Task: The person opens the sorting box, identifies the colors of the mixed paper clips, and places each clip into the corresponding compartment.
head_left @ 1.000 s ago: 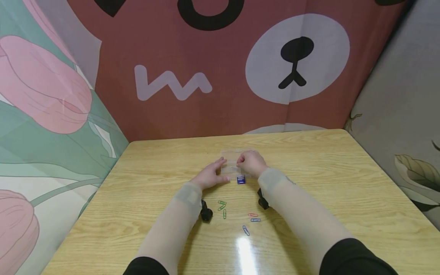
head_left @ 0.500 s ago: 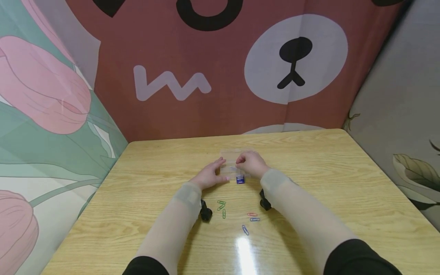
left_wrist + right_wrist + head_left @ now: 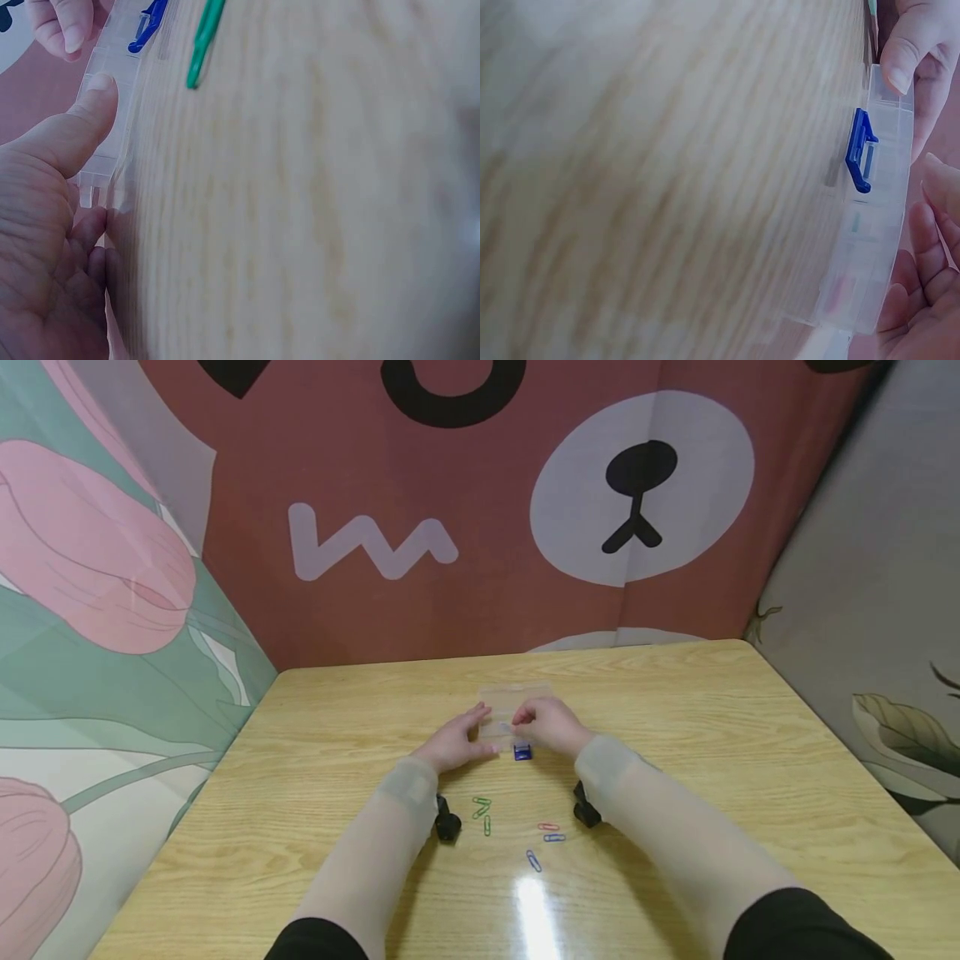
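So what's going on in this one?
Someone is working at a clear plastic box on a wooden table. The left hand rests at the box's left end, while the right hand is curled over it; whether it holds anything can't be made out. Nearer the camera lie three green paper clips, one red paper clip and two blue paper clips.

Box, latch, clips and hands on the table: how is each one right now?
Clear box: standing on the table; can't tell for sure about its lid.
Blue latch: sticking out from the box's front.
Green clips: three, lying loose.
Red clip: lying loose.
Blue clips: two, lying loose.
Left hand: touching the box's left end.
Right hand: at the box, fingers bent; can't tell whether it holds anything.
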Available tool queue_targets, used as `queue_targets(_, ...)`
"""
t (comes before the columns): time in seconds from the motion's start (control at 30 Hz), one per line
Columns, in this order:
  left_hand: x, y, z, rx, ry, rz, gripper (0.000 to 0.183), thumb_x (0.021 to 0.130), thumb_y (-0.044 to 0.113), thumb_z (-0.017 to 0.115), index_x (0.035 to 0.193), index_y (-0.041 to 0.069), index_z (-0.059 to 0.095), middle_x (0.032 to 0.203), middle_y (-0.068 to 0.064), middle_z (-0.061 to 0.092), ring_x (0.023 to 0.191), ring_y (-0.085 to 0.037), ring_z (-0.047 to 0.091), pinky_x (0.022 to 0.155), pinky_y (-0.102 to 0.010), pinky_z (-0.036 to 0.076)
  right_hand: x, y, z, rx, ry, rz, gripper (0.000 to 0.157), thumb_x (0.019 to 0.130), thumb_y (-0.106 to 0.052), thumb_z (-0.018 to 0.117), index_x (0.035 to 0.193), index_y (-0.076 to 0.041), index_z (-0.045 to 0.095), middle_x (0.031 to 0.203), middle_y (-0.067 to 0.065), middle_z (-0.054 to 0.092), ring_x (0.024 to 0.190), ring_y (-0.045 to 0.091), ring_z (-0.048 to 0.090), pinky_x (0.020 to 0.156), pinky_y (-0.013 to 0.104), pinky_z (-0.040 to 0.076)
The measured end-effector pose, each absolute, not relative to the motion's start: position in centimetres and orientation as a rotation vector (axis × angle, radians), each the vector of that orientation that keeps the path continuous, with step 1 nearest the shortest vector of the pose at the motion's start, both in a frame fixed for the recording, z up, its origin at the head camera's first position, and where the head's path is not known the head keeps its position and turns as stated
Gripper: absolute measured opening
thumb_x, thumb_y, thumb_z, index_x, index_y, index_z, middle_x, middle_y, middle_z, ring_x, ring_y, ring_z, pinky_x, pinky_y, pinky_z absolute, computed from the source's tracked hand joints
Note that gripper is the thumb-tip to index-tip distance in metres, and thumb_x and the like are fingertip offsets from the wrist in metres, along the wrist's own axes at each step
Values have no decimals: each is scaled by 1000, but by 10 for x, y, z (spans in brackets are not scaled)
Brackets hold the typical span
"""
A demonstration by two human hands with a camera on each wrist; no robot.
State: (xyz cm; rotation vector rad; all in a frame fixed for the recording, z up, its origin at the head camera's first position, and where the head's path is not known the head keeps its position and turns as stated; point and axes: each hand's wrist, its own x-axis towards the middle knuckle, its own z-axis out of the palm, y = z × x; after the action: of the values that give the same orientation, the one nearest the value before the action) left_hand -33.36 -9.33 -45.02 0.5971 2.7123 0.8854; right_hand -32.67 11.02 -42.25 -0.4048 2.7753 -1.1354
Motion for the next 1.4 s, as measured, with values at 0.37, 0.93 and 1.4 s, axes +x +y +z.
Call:
queue_targets(0.37,-333,-94,-450,594,2713,878,79,72,53,58,137,25,23,142,8,10,126,-17,13,99,-41,15,-317,120,-421,-424,2722,-1203,5,78,-19,65,79,-15,62,76,-2,57,69,15,50,62,30,41)
queue_targets(0.93,-333,-93,-451,620,2706,919,79,73,48,61,137,22,23,142,7,11,126,-15,13,99,-36,16,-280,125,-417,-792,2312,-1110,11,71,-14,70,80,-12,64,79,-1,59,72,16,53,82,35,37)
queue_targets(1.4,-333,-92,-451,591,2685,941,80,72,49,61,137,23,22,142,8,10,126,-14,13,99,-36,17,-240,107,-410,-1407,2075,-488,17,63,-23,74,78,-27,68,80,-16,52,84,1,41,72,18,36)
